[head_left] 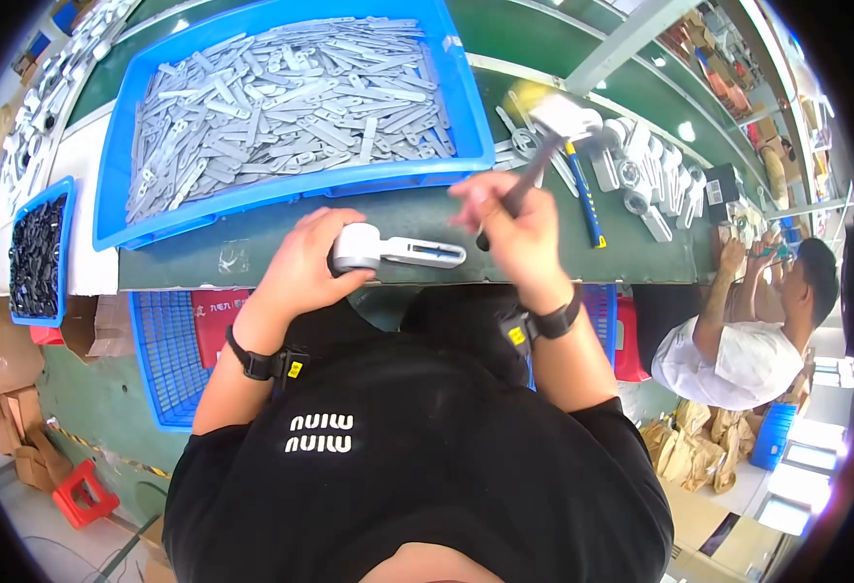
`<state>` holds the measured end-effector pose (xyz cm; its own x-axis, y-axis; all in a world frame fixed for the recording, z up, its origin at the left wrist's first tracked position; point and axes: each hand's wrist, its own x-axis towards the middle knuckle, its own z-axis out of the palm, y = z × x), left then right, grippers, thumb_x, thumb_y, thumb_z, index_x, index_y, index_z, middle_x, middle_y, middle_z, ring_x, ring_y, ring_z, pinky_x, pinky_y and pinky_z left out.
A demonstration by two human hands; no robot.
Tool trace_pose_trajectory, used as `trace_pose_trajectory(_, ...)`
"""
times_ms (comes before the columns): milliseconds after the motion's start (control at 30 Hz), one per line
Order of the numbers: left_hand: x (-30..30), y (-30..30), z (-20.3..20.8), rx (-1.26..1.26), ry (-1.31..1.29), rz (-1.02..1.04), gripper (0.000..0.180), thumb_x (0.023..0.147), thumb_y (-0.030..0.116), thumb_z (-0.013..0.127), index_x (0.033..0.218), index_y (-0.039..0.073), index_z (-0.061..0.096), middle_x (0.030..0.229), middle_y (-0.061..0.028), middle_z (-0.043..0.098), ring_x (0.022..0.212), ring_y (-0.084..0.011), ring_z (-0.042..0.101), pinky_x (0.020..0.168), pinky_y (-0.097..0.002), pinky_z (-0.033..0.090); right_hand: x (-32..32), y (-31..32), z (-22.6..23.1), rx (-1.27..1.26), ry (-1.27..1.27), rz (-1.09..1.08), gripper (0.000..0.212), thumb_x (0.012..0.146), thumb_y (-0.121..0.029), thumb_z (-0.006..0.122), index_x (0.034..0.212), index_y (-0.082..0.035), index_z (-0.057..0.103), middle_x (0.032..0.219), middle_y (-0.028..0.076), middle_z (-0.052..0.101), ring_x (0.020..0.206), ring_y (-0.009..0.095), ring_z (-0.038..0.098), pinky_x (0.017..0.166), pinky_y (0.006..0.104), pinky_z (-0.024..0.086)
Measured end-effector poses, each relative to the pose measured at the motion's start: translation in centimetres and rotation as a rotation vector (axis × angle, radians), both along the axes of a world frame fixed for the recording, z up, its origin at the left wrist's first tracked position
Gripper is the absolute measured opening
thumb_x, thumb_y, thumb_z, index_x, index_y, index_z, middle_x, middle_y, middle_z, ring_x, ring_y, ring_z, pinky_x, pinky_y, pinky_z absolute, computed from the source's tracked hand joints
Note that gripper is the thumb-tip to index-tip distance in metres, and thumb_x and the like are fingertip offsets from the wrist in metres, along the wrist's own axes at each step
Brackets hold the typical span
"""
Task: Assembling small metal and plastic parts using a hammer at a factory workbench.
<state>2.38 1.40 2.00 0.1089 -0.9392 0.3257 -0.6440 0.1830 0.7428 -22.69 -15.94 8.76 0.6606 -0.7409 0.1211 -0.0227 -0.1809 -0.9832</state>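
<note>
My left hand (303, 260) is closed around the round white head of a plastic part (357, 245). The part's flat grey arm, with a long slot in it, points right along the table's near edge. In my right hand (522, 238) is a hammer (542, 167), gripped by its dark handle. Its pale and yellow head is raised up and to the right, smeared by motion. The hammer is apart from the white part.
A large blue bin (301, 180) of grey slotted strips stands behind my hands. A smaller blue tray (61, 291) holds black pieces at left. Several white round-headed parts (646, 170) and a blue-yellow handle (585, 199) lie right. A co-worker (738, 340) sits further right.
</note>
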Motion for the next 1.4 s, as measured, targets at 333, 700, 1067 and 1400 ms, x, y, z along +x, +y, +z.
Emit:
trace_pose_trajectory(333,1.4,-0.1,-0.9,-0.061,-0.077,0.027,0.067,0.076,0.024,0.093,0.135,0.005,0.068,0.122,-0.016,0.075,0.111,-0.0409,0.067,0.102,-0.0495,0.054,9.7,-11.0,5.3,-0.645,0.503,0.036,0.015,0.101,-0.011,0.072,0.109,-0.007,0.084,0.085,0.009,0.077,0.076,0.02,0.072,0.073,0.0385,0.057)
trace_pose_trajectory(700,1.4,0.6,-1.3,-0.122,-0.06,0.057,0.06,0.077,0.026,0.094,0.129,0.007,0.07,0.116,-0.0152,0.074,0.111,-0.0384,0.068,0.104,-0.0493,0.053,20.6,-11.1,0.0,-0.799,0.895,0.42,0.039,0.083,-0.038,0.095,0.1,-0.005,0.084,0.095,0.018,0.082,0.09,0.034,0.079,0.084,0.0441,0.061)
trace_pose_trajectory(1067,1.0,0.8,-0.7,-0.278,-0.102,0.068,0.067,0.075,0.024,0.093,0.135,0.005,0.069,0.127,-0.0158,0.072,0.117,-0.0422,0.067,0.103,-0.0483,0.054,15.8,-5.5,7.0,-0.667,0.036,0.001,0.025,0.11,-0.026,0.072,0.111,-0.003,0.079,0.084,0.004,0.079,0.061,0.012,0.06,0.058,0.0305,0.05)
trace_pose_trajectory(1400,-1.6,0.8,1.1,0.087,-0.198,0.144,0.058,0.078,0.011,0.087,0.132,0.004,0.067,0.136,-0.0192,0.069,0.125,-0.0447,0.068,0.102,-0.0513,0.057,-1.3,4.2,2.4,0.106,0.277,0.029,0.018,0.108,-0.017,0.076,0.116,-0.001,0.08,0.076,-0.002,0.07,0.066,0.004,0.061,0.063,0.025,0.044)
